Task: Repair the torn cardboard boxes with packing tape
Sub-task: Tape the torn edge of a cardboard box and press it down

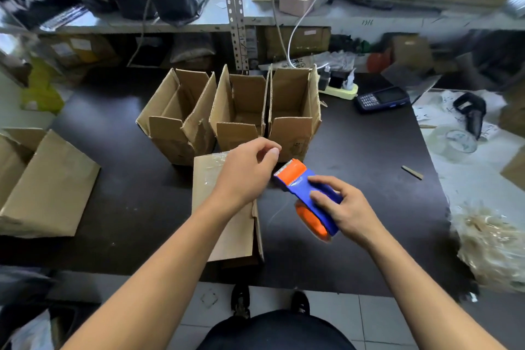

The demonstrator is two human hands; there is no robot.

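My right hand (pixel 345 207) grips a blue and orange tape dispenser (pixel 309 194), its toothed orange end pointing up and to the left. Just left of that end my left hand (pixel 250 170) hovers with thumb and fingers pinched together; whether tape is between them I cannot tell. Under my left forearm a flattened cardboard box (pixel 227 221) lies on the dark table (pixel 369 207), with clear tape along its far edge. Three open boxes stand in a row behind it: left (pixel 177 119), middle (pixel 238 111), right (pixel 294 111).
A closed cardboard box (pixel 47 185) lies at the table's left edge. A power strip (pixel 339 89) and a handheld terminal (pixel 382 99) sit at the back right. A tangle of clear tape waste (pixel 491 244) and a tape roll (pixel 454 139) lie to the right. Cluttered shelves stand behind.
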